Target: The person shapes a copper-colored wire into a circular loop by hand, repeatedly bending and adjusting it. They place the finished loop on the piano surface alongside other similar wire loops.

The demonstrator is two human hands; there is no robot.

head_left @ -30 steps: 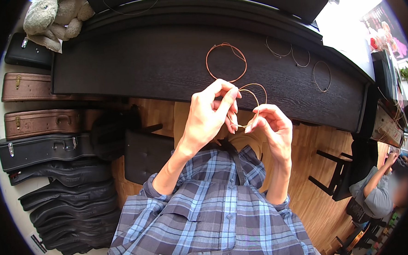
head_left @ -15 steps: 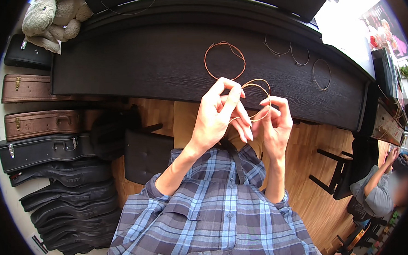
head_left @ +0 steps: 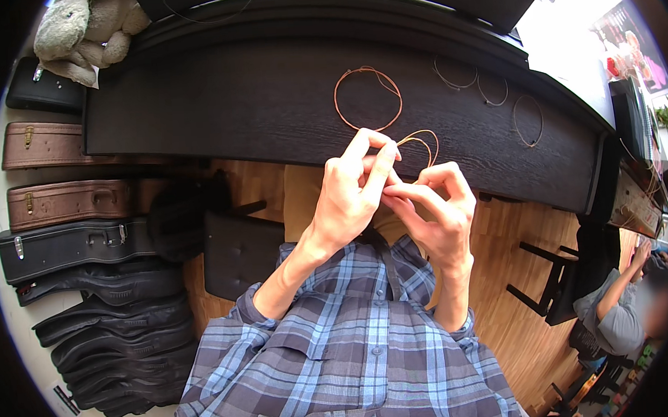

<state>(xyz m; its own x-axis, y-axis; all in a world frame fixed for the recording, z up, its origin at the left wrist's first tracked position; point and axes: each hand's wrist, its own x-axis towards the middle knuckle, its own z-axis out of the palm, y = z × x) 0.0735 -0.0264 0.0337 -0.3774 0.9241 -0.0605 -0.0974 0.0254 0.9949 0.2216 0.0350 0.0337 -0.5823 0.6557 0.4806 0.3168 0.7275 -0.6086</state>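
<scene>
My left hand [head_left: 350,191] pinches a bronze-coloured coiled guitar string [head_left: 437,144] between thumb and fingers. Part of its loop sticks out above my hands; the rest is hidden behind the fingers. Thumb and index finger of my right hand [head_left: 441,212] are pressed together at the same coil, right against the left fingertips. Just beyond my left hand, a second copper-coloured string coil [head_left: 336,101] lies on the black wooden top [head_left: 215,101]. Thinner silvery string coils [head_left: 529,145] rest farther right on that surface.
Brown and black instrument cases [head_left: 69,203] are stacked at the left, beside a black padded seat [head_left: 242,255]. A grey plush toy [head_left: 87,36] sits at the far left corner. At the right are a black stool [head_left: 541,277] and another person in a grey shirt [head_left: 619,314].
My right hand has moved left, bringing its fingertips up to my left fingers and closing them there. The visible loop has become smaller. My left hand stays nearly in place.
</scene>
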